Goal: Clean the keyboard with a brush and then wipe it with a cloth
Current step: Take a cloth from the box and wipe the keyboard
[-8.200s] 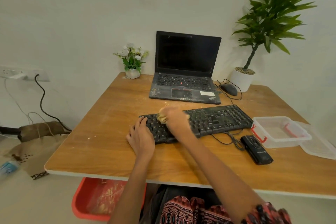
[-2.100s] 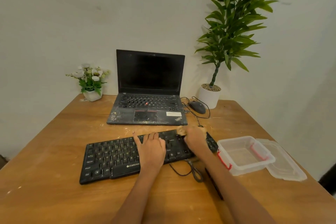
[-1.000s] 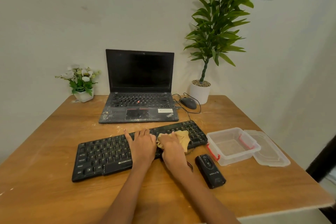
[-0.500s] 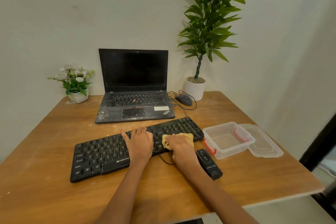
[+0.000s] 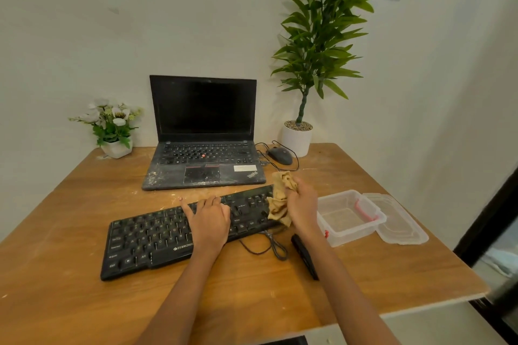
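A black keyboard [image 5: 151,241] lies slanted across the wooden desk [image 5: 84,302]. My left hand [image 5: 208,221] rests flat on its middle keys with the fingers spread. My right hand [image 5: 302,206] grips a crumpled tan cloth [image 5: 279,199] at the keyboard's right end, the cloth raised and hanging against the edge keys. No brush is visible.
A dusty open laptop [image 5: 204,148] sits behind the keyboard, with a mouse [image 5: 279,155] and a potted plant [image 5: 297,137] to its right. A clear plastic box [image 5: 347,217] and its lid [image 5: 400,221] stand right of my hand. A black device [image 5: 304,256] and the keyboard cable [image 5: 269,246] lie near my right wrist. Flowers [image 5: 112,129] stand far left.
My right hand has carried the cloth from the lower right keys up to the keyboard's right end and lifted it. My left hand stays on the keys.
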